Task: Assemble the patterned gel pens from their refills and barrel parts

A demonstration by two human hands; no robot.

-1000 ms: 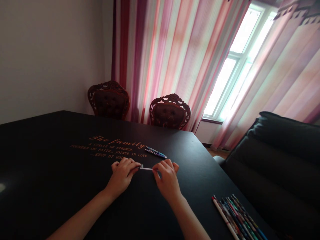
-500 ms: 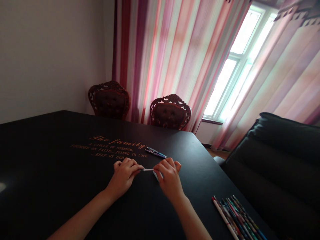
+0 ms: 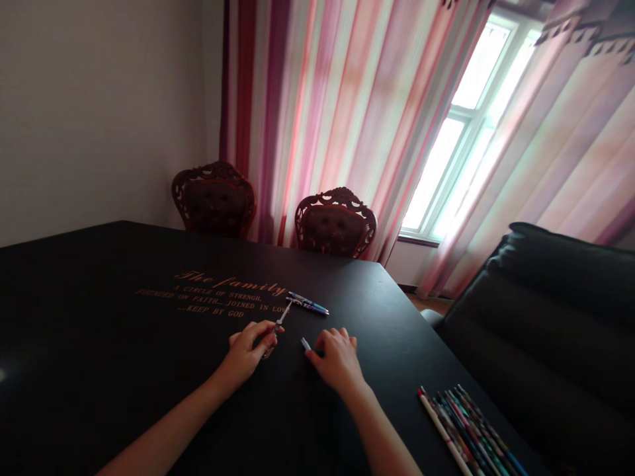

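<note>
My left hand (image 3: 252, 347) pinches a disassembled pen (image 3: 281, 320) between thumb and fingers. A thin white rod, which looks like its refill, sticks up and away from the grip. To its right, my right hand (image 3: 338, 357) is low over the table with curled fingers. A short pale pen piece (image 3: 305, 344) with a tapered tip pokes out past the thumb of that hand; the rest is hidden under the fingers. Just beyond the hands, two blue patterned pens (image 3: 308, 303) lie side by side on the black table (image 3: 99, 344).
A row of several pens (image 3: 466, 430) lies at the table's near right edge. Gold lettering (image 3: 213, 297) is printed on the tabletop. Two carved chairs (image 3: 336, 225) stand at the far side, and a black leather sofa (image 3: 546, 317) is to the right.
My hands have come apart. The left hand has tilted its pen upward, so the white rod now points away from me. My right hand has let go of the rod and lowered to the pale piece.
</note>
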